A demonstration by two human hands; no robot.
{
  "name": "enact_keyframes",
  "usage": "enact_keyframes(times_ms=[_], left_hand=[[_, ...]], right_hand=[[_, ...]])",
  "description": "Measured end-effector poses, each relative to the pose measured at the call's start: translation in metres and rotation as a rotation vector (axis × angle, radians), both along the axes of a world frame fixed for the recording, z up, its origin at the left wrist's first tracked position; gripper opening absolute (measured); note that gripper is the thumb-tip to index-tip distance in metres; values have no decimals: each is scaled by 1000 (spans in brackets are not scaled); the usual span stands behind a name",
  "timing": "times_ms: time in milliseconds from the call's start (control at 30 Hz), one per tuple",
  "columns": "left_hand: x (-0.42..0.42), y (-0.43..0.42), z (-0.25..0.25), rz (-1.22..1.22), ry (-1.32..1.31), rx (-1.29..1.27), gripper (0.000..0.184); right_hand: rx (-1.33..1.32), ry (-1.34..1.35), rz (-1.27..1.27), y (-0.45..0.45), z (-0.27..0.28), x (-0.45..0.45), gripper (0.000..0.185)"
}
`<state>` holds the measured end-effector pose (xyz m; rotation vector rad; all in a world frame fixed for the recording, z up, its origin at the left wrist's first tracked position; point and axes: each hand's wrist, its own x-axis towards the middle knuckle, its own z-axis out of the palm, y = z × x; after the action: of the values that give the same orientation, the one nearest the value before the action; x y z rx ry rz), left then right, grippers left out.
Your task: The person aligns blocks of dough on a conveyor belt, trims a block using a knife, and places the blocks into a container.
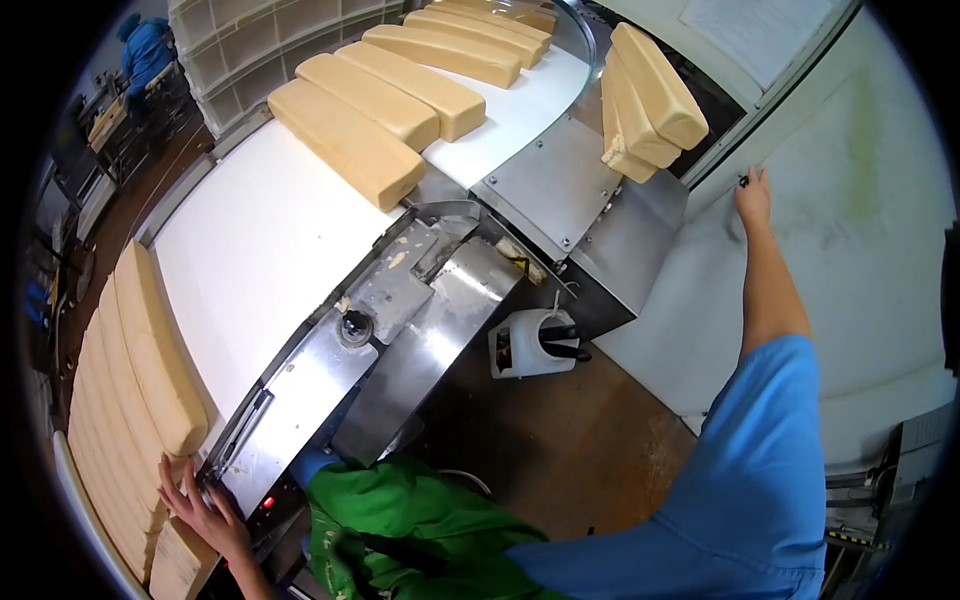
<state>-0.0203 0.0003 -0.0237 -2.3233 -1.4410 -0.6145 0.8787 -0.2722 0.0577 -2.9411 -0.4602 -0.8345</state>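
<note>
Several long, pale yellow blocks (pixel 165 360), like cheese or dough, lie side by side at the left of a curved white conveyor belt (pixel 240 250). My left hand (pixel 207 515) rests with fingers spread at the near end of this row, touching the blocks. More blocks (pixel 350 135) lie apart across the far half of the belt. Off to the right, my right hand (pixel 755 200) reaches out to the edge of a white panel (pixel 830 270). Its fingers are closed around a small black knob (pixel 743 181), partly hidden by them.
A few more blocks (pixel 655 90) lean together beside a steel plate (pixel 555 185). The belt's metal side frame (pixel 310 380) carries a black knob. Below stands a white plastic container (pixel 530 345) with black handles. A person in blue (pixel 147 50) is in the far background.
</note>
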Motion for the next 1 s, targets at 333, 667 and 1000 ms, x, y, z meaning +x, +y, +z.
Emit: enact_keyframes(times_ms=[333, 667, 1000], left_hand=[[12, -8, 15, 45, -154, -77, 43], [-10, -10, 26, 22, -392, -56, 37], [-16, 2, 11, 28, -460, -142, 32]], right_hand=[[687, -360, 957, 130, 74, -279, 28], [173, 269, 897, 346, -60, -480, 69], [240, 417, 1338, 301, -53, -581, 62]])
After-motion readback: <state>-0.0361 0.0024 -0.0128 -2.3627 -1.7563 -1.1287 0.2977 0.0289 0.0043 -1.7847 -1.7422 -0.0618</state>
